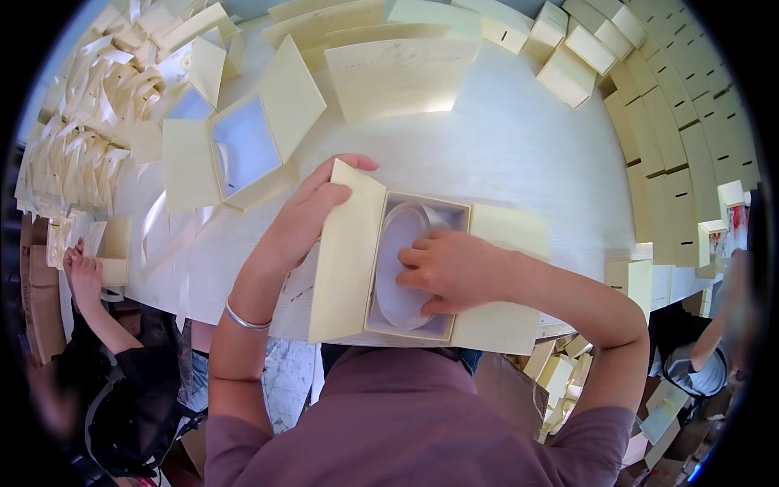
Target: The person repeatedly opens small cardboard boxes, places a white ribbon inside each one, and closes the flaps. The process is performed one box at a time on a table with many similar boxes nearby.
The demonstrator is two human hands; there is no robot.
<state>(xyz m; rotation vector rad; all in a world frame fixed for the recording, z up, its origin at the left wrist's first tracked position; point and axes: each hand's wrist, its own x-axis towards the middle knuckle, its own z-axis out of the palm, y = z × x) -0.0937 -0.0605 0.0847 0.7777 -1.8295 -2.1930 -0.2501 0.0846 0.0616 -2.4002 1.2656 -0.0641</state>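
A cream gift box (461,217) with two flaps folded out to the sides lies in front of me at the table's near edge. My left hand (318,199) grips the top corner of its left flap (350,252), thumb on the inner face and fingers behind. Inside the box a wide white ribbon (396,235) forms an oval loop against the pale lining. My right hand (454,268) reaches into the box from the right, its fingers curled and closed on the ribbon. The fingertips are partly hidden.
Another open cream box (247,146) with a pale blue inside stands at the upper left. Flat cream panels (398,73) lie at the back. Stacked boxes (669,138) wall the right side. Ribboned pieces (97,97) pile up at left, near a co-worker's hand (83,276). Another person is at right.
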